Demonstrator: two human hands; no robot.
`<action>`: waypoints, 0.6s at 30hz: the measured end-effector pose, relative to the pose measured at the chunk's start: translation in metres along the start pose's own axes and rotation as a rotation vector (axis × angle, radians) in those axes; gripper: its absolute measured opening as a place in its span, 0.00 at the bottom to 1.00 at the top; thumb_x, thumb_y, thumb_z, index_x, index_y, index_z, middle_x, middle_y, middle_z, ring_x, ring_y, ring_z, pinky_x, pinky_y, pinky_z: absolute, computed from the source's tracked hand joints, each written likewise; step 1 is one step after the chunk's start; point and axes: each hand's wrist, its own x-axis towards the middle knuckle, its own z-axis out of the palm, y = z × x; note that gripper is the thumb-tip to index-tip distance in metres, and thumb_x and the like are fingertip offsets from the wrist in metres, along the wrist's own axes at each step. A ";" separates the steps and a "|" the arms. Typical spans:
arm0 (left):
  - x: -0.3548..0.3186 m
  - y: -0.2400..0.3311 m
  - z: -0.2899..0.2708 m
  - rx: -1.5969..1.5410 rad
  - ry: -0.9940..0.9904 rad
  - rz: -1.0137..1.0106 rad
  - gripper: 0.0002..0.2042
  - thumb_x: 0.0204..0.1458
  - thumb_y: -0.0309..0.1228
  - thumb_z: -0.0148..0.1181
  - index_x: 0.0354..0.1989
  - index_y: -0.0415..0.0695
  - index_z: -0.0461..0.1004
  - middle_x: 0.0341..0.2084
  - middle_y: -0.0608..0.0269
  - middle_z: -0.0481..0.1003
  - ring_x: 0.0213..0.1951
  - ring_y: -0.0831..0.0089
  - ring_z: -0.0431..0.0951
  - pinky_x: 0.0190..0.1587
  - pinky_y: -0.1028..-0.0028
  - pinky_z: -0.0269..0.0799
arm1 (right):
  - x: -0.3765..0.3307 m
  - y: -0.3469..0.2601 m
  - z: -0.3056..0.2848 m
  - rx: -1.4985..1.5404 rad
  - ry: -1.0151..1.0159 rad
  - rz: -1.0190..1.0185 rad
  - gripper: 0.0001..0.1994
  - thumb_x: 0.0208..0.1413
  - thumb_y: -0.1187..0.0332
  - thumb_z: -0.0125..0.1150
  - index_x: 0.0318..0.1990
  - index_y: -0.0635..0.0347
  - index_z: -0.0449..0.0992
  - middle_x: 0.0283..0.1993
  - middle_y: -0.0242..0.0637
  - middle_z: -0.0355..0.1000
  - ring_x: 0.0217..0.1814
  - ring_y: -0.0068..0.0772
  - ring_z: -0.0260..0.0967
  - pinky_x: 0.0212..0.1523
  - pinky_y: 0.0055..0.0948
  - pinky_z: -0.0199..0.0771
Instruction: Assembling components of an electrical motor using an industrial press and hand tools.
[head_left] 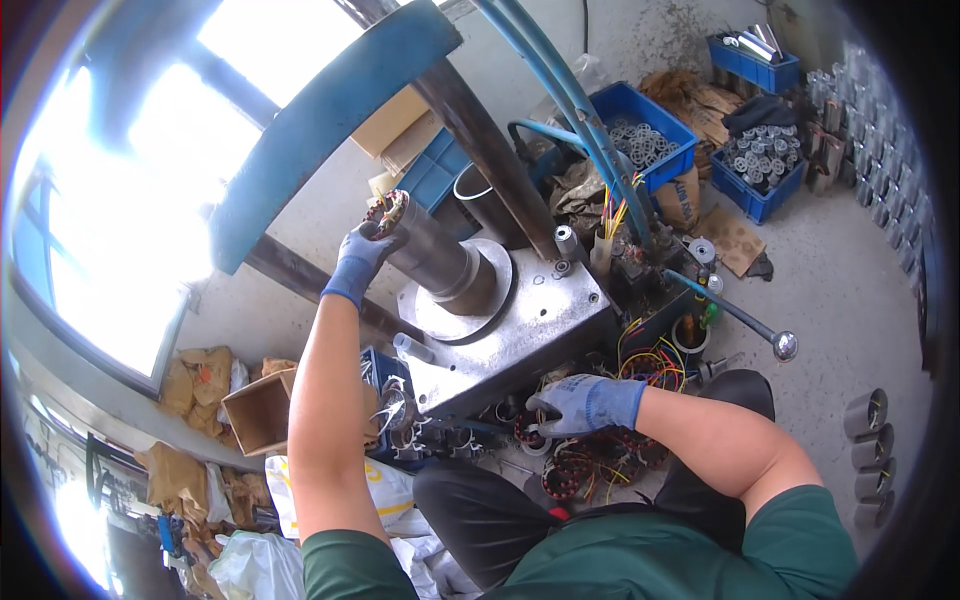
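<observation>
Copper-wound stator (388, 212) at left hand (357, 262)

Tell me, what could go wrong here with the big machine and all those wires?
The left hand holds a wound motor part atop the machine's steel cylinder; fingers might get pinched there if anything moves. The right hand reaches under the machine block among loose wound coils, where wires could snag the glove.

The concrete floor (830, 290) carries a steel press machine (510, 320). Beyond the machine stand blue crates (640, 125) of metal parts; right of it, grey cylinders (868, 450); left, cardboard boxes (258, 410) and sacks (200, 385).
</observation>
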 end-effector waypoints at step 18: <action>-0.106 -0.001 0.001 0.085 0.383 0.245 0.30 0.56 0.47 0.69 0.63 0.43 0.72 0.57 0.44 0.73 0.54 0.52 0.78 0.56 0.59 0.75 | -0.025 0.007 -0.015 -0.178 0.205 -0.189 0.20 0.56 0.59 0.64 0.53 0.61 0.79 0.49 0.51 0.78 0.54 0.53 0.76 0.57 0.45 0.75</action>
